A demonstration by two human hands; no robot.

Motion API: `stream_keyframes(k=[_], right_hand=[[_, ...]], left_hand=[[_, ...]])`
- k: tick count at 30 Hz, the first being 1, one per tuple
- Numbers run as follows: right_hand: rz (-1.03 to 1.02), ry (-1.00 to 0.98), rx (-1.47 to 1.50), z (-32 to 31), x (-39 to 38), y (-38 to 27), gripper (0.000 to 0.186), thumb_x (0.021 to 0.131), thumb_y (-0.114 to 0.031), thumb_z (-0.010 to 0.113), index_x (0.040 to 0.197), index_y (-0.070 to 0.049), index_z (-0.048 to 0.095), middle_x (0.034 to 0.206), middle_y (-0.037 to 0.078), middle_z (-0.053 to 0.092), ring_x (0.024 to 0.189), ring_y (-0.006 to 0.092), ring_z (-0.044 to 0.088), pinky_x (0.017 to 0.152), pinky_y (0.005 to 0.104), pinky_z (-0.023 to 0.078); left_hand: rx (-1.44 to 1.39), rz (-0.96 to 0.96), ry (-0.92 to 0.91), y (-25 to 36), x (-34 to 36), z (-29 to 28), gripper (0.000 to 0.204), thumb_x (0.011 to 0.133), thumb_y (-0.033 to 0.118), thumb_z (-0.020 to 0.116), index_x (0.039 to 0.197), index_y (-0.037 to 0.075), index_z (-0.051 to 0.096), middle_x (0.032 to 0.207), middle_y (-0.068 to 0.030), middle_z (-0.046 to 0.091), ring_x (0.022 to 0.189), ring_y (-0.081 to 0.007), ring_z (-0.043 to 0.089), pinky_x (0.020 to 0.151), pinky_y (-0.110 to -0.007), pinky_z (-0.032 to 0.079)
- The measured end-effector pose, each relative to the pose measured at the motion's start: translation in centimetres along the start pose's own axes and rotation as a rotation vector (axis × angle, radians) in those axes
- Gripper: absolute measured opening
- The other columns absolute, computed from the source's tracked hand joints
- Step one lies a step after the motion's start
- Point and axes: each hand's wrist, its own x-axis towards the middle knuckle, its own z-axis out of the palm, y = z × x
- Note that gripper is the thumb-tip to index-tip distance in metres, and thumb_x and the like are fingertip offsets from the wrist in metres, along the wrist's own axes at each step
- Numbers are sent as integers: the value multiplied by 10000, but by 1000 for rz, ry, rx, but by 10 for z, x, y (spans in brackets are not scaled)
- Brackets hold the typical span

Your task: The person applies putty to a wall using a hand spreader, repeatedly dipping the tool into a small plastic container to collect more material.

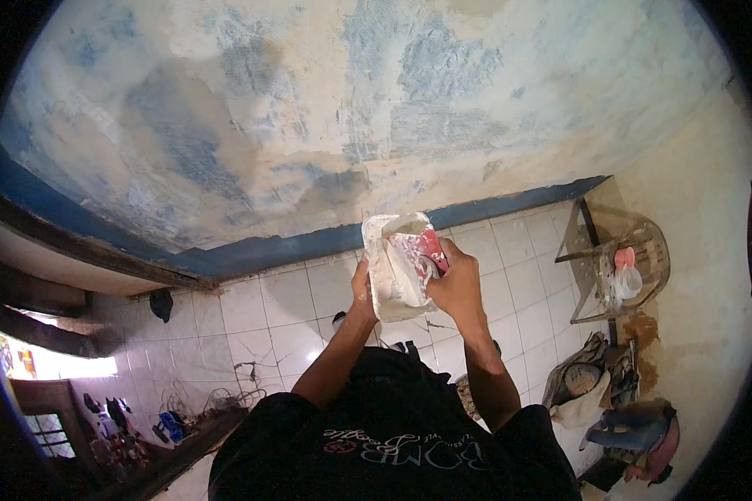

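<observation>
My left hand (362, 288) is closed around the side of a white plastic tub (374, 230) held out in front of my chest. White paste (403, 280), looking like wall putty, coats the inside of the tub. In my right hand (459, 285) is a red putty scraper (430, 247), smeared with white, its blade within the tub's opening. Beyond the tub rises a wall (309, 108) with patchy cream filler over blue paint. Part of the scraper is hidden by my right fingers and the paste.
A chair-like frame (614, 259) stands at the right wall with a pink cup (625, 257) and a plastic bag on it. Clothes (635, 434) hang at lower right. Cables (217, 397) and a dark ledge lie at left. White tiles (288, 309) cover the floor.
</observation>
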Motion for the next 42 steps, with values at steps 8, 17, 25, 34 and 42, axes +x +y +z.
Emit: stream_keyframes(k=[8,17,25,34,42], right_hand=[[-64,64,1,-4,-8,-19,397,677,-41,661,1070,-12,613,795,229,645,725,407,641,628,441,502],[73,81,6,-16,-4,-2,305,703,-9,590,1007,12,570,783,242,642,748,412,657,644,393,515],[39,-77,-16,2,-7,-14,352,731,-7,598,1078,12,546,818,259,647,798,455,636,678,429,514],[-44,-112,-163,9,-8,-26,479,677,-12,594,1137,28,467,725,286,615,712,465,622,648,535,481],[30,-165,-171,10,-9,-32,442,653,29,612,1083,23,512,775,282,629,759,469,625,668,490,503]], left_hand=[[-12,12,39,-5,-4,0,669,856,440,506,1396,58,401,1303,-166,541,1166,-336,548,1022,-480,418],[-145,-18,49,-7,-5,5,662,830,401,523,1369,28,426,1267,-186,563,1128,-344,576,1009,-465,435],[-136,-3,-60,-14,-1,-19,658,799,376,549,1337,10,450,1237,-191,581,1099,-340,590,993,-451,452],[-7,132,249,-13,3,-3,694,872,524,411,1399,73,399,1328,-178,508,1192,-359,518,1024,-477,420],[35,168,236,-15,1,-4,704,890,578,366,1415,110,393,1359,-166,487,1240,-347,480,1054,-483,389]])
